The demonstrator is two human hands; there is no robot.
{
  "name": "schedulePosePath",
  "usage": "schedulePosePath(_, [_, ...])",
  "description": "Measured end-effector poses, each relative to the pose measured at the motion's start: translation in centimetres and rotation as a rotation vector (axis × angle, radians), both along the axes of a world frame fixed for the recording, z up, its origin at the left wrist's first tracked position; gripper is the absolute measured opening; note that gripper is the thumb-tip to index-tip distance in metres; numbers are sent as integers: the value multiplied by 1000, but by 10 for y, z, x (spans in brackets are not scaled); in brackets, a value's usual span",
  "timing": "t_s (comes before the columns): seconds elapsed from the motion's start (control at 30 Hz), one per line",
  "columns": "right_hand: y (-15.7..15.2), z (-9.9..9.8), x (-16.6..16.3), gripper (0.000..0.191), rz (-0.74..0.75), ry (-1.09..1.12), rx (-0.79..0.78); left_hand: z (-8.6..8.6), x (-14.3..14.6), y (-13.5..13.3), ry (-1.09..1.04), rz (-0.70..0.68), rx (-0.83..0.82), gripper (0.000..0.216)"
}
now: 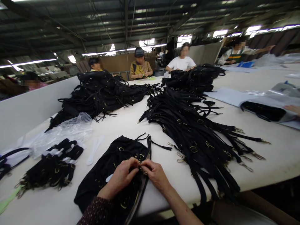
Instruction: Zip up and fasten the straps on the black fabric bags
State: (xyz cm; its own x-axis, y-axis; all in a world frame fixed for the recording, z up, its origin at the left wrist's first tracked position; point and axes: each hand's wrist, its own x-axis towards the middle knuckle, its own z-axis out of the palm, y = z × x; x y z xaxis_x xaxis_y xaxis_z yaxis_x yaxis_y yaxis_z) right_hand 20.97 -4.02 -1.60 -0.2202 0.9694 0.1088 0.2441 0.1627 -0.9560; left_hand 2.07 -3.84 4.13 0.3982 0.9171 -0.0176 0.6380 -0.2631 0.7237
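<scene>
The thumbs and fingertips of the left hand (pixel 125 175) and right hand (pixel 156 175) are being held nearly closed, side by side, pinching a soft black fabric bag with brass-coloured fittings (pixel 99 175) near its edge; the exact piece being gripped is hidden. The bag is lying beneath the fingers, mostly leftward, supported by a smooth white tabletop (pixel 126 122).

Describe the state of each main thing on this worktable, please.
Black fabric bag with brass-coloured fittings: lying, under both hands.
Left hand: fingers pinched at the bag's edge.
Right hand: likewise, fingertips beside the left's.
Long black straps with metal clips: heaped, ends splayed.
Short black straps with white wraps: bundled.
Clear plastic wrapping: crumpled.
Black bags, back left: piled.
</scene>
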Motion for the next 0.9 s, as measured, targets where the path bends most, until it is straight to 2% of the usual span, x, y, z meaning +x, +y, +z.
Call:
schedulePosePath(0.27, [4,5,13,21,141,-226,125,-1,0,2,-17,-1,10,7])
schedulePosePath(0.4, [5,1,15,22,156,-271,149,0,-1,4,-34,22,-5,11])
schedulePosePath(0.63, [4,4,13,17,121,-151,137,-8,8,2,85,-6,106,11])
schedulePosePath(0.9, [5,5,12,13,84,-101,58,-13,9,-6,83,19,223,13])
